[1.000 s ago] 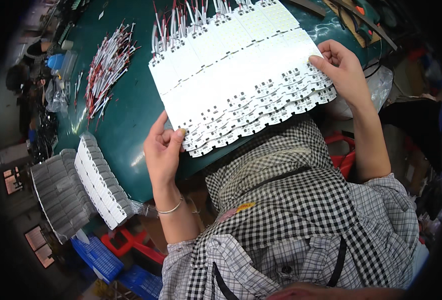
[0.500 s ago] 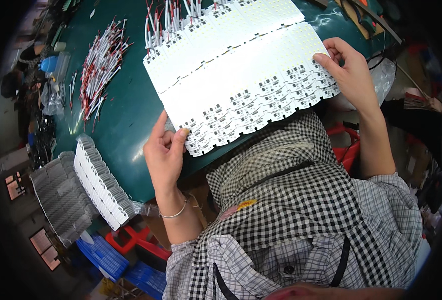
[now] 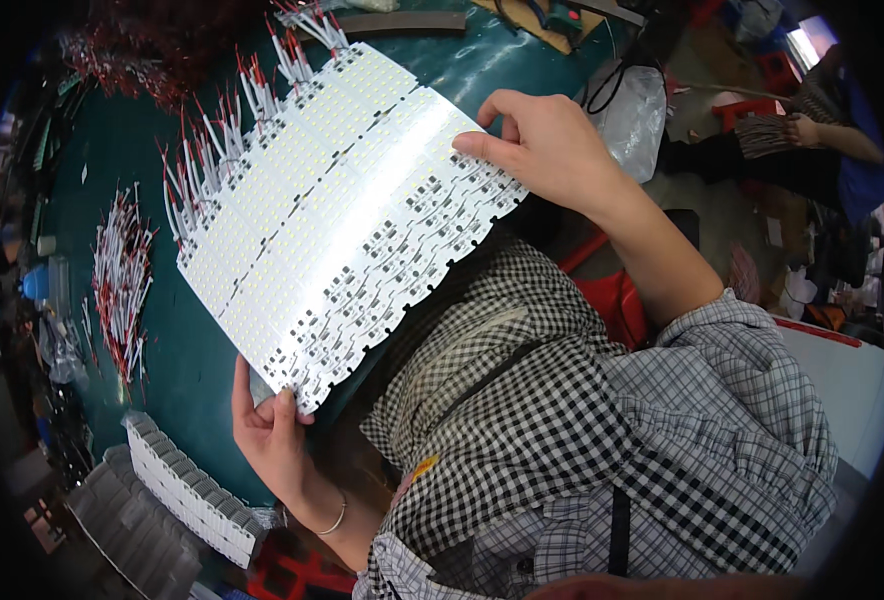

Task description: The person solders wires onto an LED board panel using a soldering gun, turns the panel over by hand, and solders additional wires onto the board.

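Note:
White LED circuit board panels point(image 3: 312, 200) lie overlapped in front of me, dotted with yellowish LEDs and black chips. White and red wires stand up along their far edge. My left hand point(image 3: 274, 430) pinches the near left corner, thumb on top and fingers underneath. At the right end, my right hand point(image 3: 542, 145) grips the edge with its thumb on the upper face; the fingers beneath are partly hidden. The near edge, with a row of small notches, hangs over the table's border above my lap.
A bundle of white and red wires point(image 3: 122, 285) lies on the green table point(image 3: 187, 385). Stacked boards point(image 3: 187, 490) stand at the lower left, by a red stool point(image 3: 297, 570). A clear plastic bag point(image 3: 634, 120) is at the right. Another person's hand point(image 3: 804, 132) shows at the far right.
My view has swung right, so the table and panels appear farther left and more steeply tilted. Both hands keep their hold on the panels. Another person has come into view at the right.

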A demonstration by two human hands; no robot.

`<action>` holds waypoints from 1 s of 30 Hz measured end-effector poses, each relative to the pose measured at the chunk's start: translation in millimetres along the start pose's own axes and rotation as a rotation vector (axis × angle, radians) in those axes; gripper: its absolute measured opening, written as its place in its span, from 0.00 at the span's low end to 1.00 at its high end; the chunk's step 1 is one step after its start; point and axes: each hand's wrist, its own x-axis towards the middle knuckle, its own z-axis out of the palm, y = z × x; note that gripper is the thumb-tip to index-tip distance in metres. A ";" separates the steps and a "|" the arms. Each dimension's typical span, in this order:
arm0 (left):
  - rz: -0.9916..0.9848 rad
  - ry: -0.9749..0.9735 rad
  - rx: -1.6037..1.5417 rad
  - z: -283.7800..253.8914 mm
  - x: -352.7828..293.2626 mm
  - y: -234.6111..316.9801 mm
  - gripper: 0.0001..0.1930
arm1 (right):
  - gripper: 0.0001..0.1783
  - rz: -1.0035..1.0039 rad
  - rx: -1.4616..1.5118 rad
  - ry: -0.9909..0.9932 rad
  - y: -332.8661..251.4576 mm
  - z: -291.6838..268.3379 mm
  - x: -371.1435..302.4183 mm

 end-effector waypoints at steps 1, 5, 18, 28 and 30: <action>0.004 -0.006 -0.001 -3.2 2.3 -1.4 0.33 | 0.27 0.014 0.039 -0.013 0.7 -1.3 1.1; 0.021 -0.082 -0.199 -5.9 5.0 2.0 0.35 | 0.26 0.011 0.198 -0.088 4.6 2.7 10.4; 0.045 0.001 0.026 -8.6 29.5 -6.0 0.33 | 0.20 -0.193 0.225 0.140 13.5 38.3 25.8; 0.064 0.051 0.249 -2.0 26.3 -4.0 0.30 | 0.21 -0.262 0.004 0.273 15.1 40.6 17.4; 0.049 0.071 0.245 -0.9 22.0 -3.9 0.29 | 0.19 -0.288 -0.038 0.317 15.3 44.3 16.9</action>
